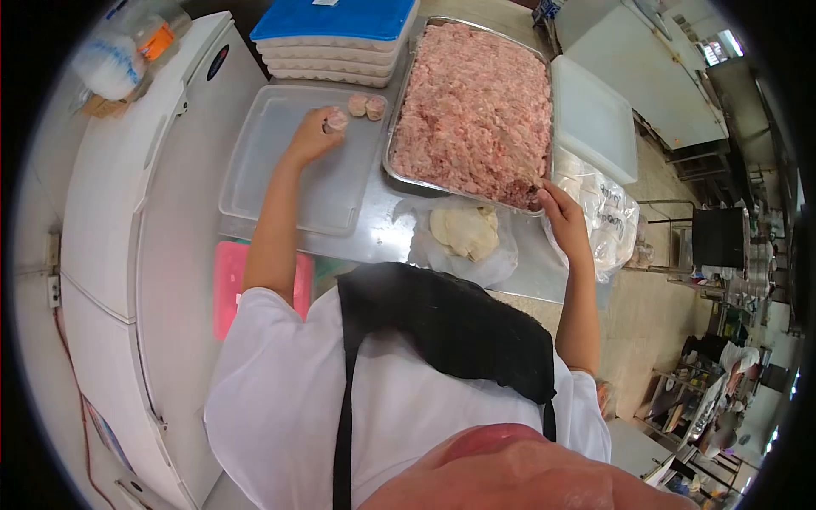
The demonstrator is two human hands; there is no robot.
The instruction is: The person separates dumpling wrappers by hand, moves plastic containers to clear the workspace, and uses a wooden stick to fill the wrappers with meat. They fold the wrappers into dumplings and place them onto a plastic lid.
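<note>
My left hand [314,136] is above the translucent plastic tray [289,170], its fingers closed round a small meat-filled dumpling [337,121]. Two more dumplings [358,104] sit side by side near the tray's far right corner. My right hand [563,212] is at the near right corner of a metal pan [395,161] heaped with pink ground meat [476,102]. Its fingers are pinched together by the darker meat there; whatever they grip is too small to make out. Between my hands, a stack of pale dough wrappers [463,231] lies on a plastic bag.
Stacked trays under a blue lid [331,19] stand at the back. Right of the pan are a clear plastic container [595,119] and white plastic packs [603,212] with handwriting. A white freezer [178,212] borders the left side. A pink lid [234,285] is below the table edge.
</note>
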